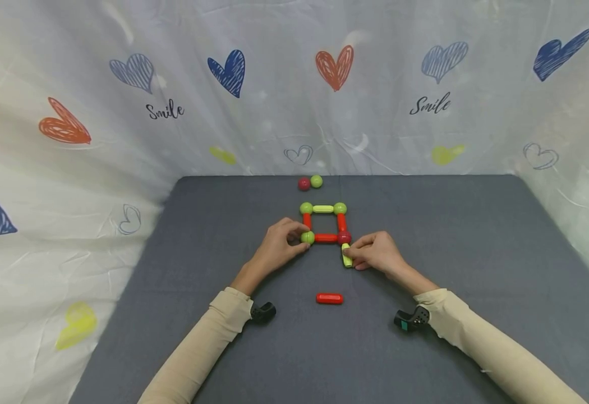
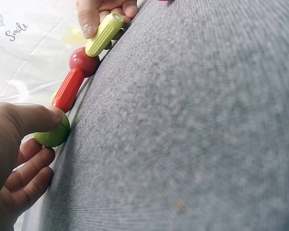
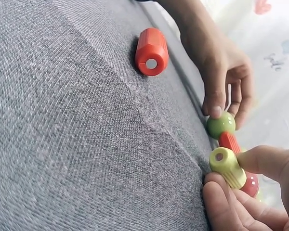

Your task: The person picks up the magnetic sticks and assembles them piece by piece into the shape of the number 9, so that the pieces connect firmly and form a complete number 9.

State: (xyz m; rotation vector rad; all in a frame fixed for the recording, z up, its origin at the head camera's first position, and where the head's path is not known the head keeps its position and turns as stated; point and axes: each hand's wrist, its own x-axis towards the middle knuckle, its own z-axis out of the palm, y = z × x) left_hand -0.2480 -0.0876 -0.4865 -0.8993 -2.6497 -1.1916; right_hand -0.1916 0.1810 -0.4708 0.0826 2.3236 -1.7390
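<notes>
On the table lies a square (image 1: pixel 326 238) of magnetic rods and balls, with green balls at three corners and a red ball (image 1: pixel 344 238) at the near right one. My left hand (image 1: pixel 280 242) pinches the near left green ball (image 2: pixel 53 134) between thumb and fingers. With thumb and fingertips my right hand (image 1: pixel 377 255) holds a yellow-green magnetic rod (image 1: pixel 347 256). One end of that rod meets the red ball, and its free end shows a round metal tip in the right wrist view. Red rods form three sides of the square, and a yellow-green rod (image 1: pixel 323 209) the far side.
A loose red rod (image 1: pixel 329 298) lies on the grey table (image 1: pixel 426 207) nearer the body, between the forearms. Beyond the square, a red ball (image 1: pixel 304 183) and a green ball (image 1: pixel 316 181) sit side by side near the far edge. A white curtain (image 1: pixel 274 123) hangs behind.
</notes>
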